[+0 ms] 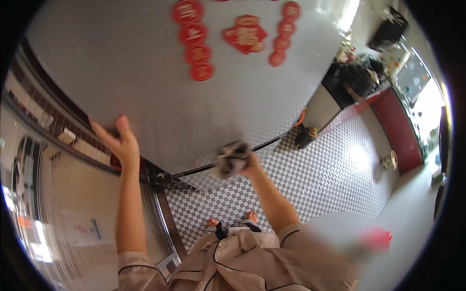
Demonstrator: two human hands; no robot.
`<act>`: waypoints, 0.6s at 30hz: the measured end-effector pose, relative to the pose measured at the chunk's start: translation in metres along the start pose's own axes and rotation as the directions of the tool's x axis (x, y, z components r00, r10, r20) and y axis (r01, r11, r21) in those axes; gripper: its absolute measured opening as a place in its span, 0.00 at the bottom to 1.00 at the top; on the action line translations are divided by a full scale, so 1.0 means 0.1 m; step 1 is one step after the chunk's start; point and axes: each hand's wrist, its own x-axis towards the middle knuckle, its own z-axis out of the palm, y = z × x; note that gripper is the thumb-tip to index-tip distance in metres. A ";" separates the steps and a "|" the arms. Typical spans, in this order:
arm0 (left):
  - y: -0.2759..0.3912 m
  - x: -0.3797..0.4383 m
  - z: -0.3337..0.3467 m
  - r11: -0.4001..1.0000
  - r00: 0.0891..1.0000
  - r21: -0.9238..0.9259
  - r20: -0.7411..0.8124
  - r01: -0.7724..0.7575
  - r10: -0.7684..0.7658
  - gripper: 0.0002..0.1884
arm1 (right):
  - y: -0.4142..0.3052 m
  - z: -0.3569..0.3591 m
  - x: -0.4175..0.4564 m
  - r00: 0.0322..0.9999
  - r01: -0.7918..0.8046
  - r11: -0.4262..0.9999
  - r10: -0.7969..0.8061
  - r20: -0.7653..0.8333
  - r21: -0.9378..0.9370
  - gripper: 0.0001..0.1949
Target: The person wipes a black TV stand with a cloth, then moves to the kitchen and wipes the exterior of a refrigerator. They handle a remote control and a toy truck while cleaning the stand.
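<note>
A large, smooth grey door panel spreads out in front of me, with red decorations bearing characters stuck on it. At its left edge is my left hand, the thumb on the panel's face and the fingers along the side; the fingertips are partly hidden. My right hand holds a crumpled, dark-patterned cloth against the panel near its black-trimmed lower edge. Cloth and right fingers are blurred, and the cloth covers most of those fingers.
Grey-and-white patterned floor tiles lie under my bare feet. A dark bottle stands on the floor to the right, near a counter cluttered with black bags. Reflective glass is at left, and a dark red panel at far right.
</note>
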 end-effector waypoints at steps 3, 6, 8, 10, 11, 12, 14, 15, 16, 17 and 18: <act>-0.07 0.02 -0.01 0.998 1.000 -0.061 -0.009 -0.028 0.028 0.45 | -0.86 -0.10 -0.18 0.959 0.257 0.942 -0.276 -0.060 -0.216 0.28; 0.05 0.07 -0.02 0.994 0.997 -0.083 0.027 -0.070 0.073 0.44 | -1.31 -0.25 -0.15 0.746 0.552 0.743 -0.643 -0.175 -0.378 0.26; 0.07 0.10 -0.02 0.990 0.994 -0.096 0.031 -0.101 0.104 0.44 | -1.00 -0.14 0.05 0.456 0.687 0.512 -0.856 -0.242 -0.516 0.27; 0.07 0.11 -0.02 0.985 0.994 -0.135 0.022 -0.104 0.108 0.44 | -0.41 0.06 0.23 0.306 0.714 0.425 -0.904 -0.297 -0.557 0.28; 0.06 0.13 0.00 0.977 0.994 -0.183 0.001 -0.109 0.111 0.44 | -0.04 0.22 0.27 0.322 0.710 0.467 -0.881 -0.346 -0.528 0.29; 0.03 0.16 0.02 0.972 0.984 -0.149 -0.022 -0.180 0.178 0.44 | 0.30 0.31 0.32 0.423 0.709 0.534 -0.845 -0.328 -0.460 0.29; 0.04 0.16 0.01 0.974 0.984 -0.141 0.007 -0.175 0.178 0.45 | 0.85 0.27 0.45 0.466 0.657 0.589 -0.808 -0.360 -0.470 0.28; -0.01 0.15 -0.01 0.977 0.981 -0.102 0.037 -0.187 0.192 0.45 | 1.24 0.52 0.44 0.590 0.536 0.736 -0.677 -0.441 -0.413 0.27; -0.01 0.16 -0.01 0.977 0.980 -0.091 0.024 -0.193 0.196 0.45 | 1.51 0.59 0.47 0.724 0.426 0.833 -0.547 -0.421 -0.352 0.26; 0.00 0.17 -0.01 0.974 0.979 -0.099 0.012 -0.202 0.204 0.46 | 1.74 0.65 0.49 0.830 0.299 0.907 -0.400 -0.388 -0.296 0.26; 0.00 0.18 0.01 0.971 0.977 -0.111 -0.002 -0.211 0.212 0.46 | 1.92 0.69 0.51 0.951 0.130 0.976 -0.173 -0.257 -0.178 0.25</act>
